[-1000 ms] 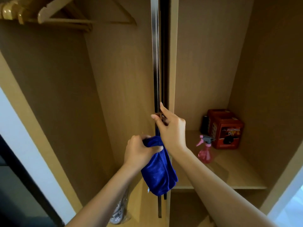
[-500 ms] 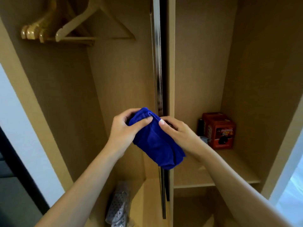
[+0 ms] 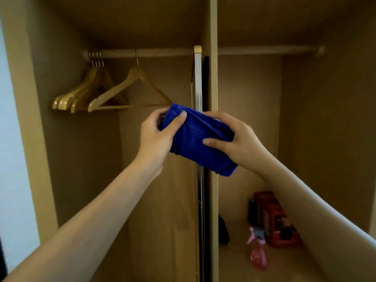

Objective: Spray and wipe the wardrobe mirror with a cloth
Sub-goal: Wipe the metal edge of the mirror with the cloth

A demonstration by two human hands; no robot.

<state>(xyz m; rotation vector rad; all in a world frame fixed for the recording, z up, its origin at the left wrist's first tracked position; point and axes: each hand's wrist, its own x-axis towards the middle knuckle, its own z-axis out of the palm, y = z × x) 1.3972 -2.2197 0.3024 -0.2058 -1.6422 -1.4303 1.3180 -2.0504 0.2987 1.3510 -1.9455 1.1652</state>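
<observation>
A folded blue cloth [image 3: 198,141] is held up at chest height in front of the open wardrobe. My left hand [image 3: 156,137] grips its left end, thumb on top. My right hand [image 3: 239,139] holds its right end, with the thumb pressed on the front. Behind the cloth runs the thin silvery edge of the pull-out mirror [image 3: 197,78], seen edge-on beside the wardrobe's middle partition. A pink spray bottle [image 3: 257,251] stands on the lower right shelf.
Several wooden hangers [image 3: 91,94] hang on the rail at the upper left. A red box [image 3: 272,218] stands behind the spray bottle, with a dark object [image 3: 223,231] to its left. The middle partition [image 3: 213,27] divides the wardrobe.
Both hands have lifted the cloth upward and my right hand has taken hold of it. My view has tilted up, bringing the rail and hangers fully into sight.
</observation>
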